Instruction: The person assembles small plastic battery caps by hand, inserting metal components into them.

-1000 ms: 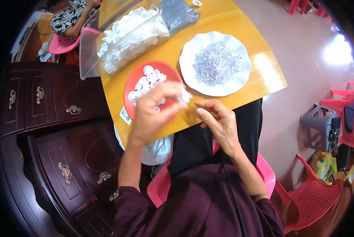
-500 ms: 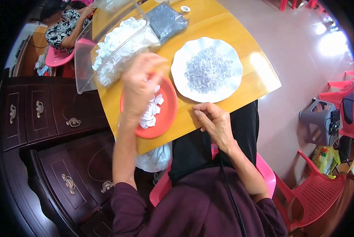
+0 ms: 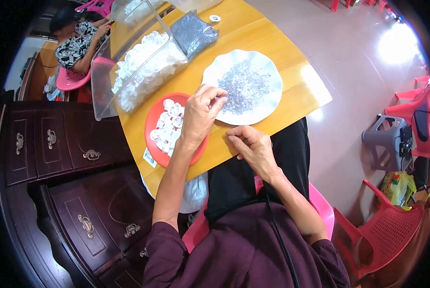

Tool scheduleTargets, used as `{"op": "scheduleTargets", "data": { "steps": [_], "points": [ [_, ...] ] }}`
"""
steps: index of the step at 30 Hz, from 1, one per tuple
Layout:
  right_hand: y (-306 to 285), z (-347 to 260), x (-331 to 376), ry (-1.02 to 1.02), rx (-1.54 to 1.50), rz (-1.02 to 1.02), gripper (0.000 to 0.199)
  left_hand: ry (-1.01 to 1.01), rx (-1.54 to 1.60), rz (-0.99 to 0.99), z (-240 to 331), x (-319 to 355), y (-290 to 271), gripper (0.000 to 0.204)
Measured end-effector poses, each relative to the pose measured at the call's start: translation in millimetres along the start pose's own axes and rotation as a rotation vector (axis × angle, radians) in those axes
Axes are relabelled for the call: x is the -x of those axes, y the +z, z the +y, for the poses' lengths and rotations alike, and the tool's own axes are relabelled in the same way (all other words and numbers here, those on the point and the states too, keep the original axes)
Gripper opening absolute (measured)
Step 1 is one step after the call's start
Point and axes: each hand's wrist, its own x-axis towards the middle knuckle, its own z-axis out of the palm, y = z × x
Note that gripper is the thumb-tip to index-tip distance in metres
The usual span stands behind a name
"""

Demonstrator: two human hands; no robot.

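Observation:
My left hand (image 3: 199, 115) hovers over the left rim of a white scalloped plate (image 3: 274, 103), thumb and forefinger drawn together in a pinch. Anything between those fingertips is too small to make out. A heap of small, thin, clear or silvery pieces (image 3: 248, 86) covers the plate's middle. Beside it, partly under my left wrist, lies a red plate (image 3: 152, 106) with several small white plastic parts (image 3: 164, 132). My right hand (image 3: 254, 150) rests at the table's near edge, fingers curled and thumb against the forefinger; what it holds, if anything, is hidden.
A clear bin (image 3: 100, 91) full of white parts (image 3: 150, 60) stands at the table's far left. Behind the plates are a dark plastic bag (image 3: 194, 33) and a small round white piece (image 3: 215, 18). Another person (image 3: 78, 45) sits far left. Dark drawers (image 3: 56, 144) flank the table.
My left hand has moved right, from above the red plate to the white plate's edge, uncovering more white parts. My right hand stays at the table edge, still pinched.

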Motion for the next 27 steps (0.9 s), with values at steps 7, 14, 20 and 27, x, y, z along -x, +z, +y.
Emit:
{"op": "scheduleTargets", "data": {
  "steps": [7, 14, 20, 27],
  "points": [
    [-0.9, 1.1, 3.0, -0.027, -0.013, -0.013, 0.015, -0.109, 0.219, 0.095, -4.4, 9.6, -6.6, 0.009],
    [2.5, -9.1, 7.3, 0.066, -0.182, 0.020, 0.017, -0.434, 1.003, 0.118, 9.5, 54.8, -27.3, 0.008],
    [4.9, -36.3, 10.7, 0.072, -0.192, -0.011, 0.018, -0.473, 1.176, 0.077, 19.6, 88.4, -32.0, 0.009],
    [13.6, -38.9, 15.2, 0.064, -0.157, -0.077, 0.020, -0.453, 1.193, 0.028, 14.6, 107.4, -31.6, 0.013]
  ]
}}
